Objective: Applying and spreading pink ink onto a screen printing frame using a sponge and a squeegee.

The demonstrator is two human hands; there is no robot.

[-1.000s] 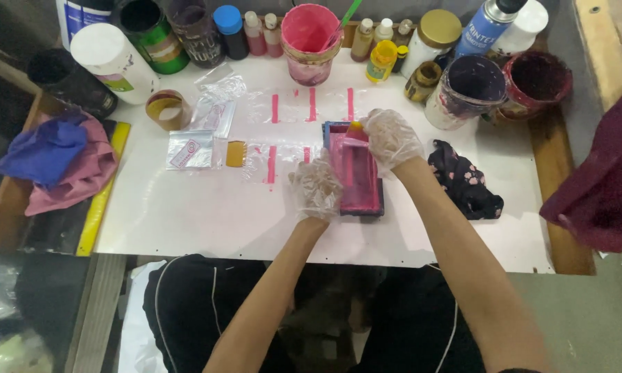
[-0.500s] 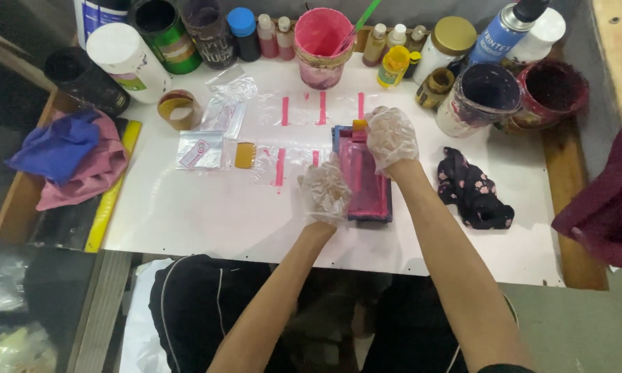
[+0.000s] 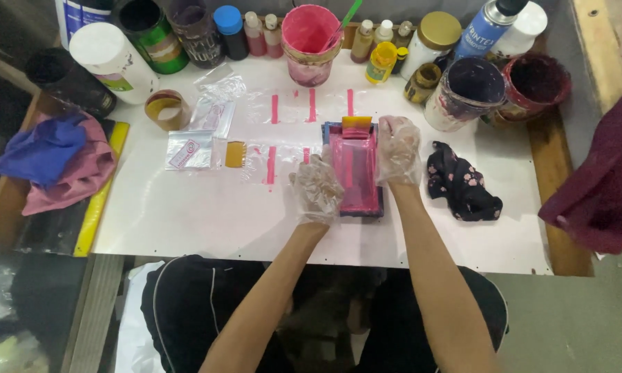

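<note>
Both gloved hands are on the small rectangular pink-inked screen frame (image 3: 354,169), mid-worktop toward the back edge. Your left hand (image 3: 318,188) lies flat, pressing its left rail; your right hand (image 3: 398,148) is closed on the yellow-handled squeegee (image 3: 356,124) at its far end. Risk: frame slips on the glossy white sheet (image 3: 207,221) if left pressure eases, smearing the print. Black floral cloth (image 3: 461,181) just right could catch ink.

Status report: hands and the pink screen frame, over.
Left hand gloved, pressing the pink screen frame edge. Right hand gloved, beside the yellow scraper at its top. Black floral cloth lies right, apart.
</note>
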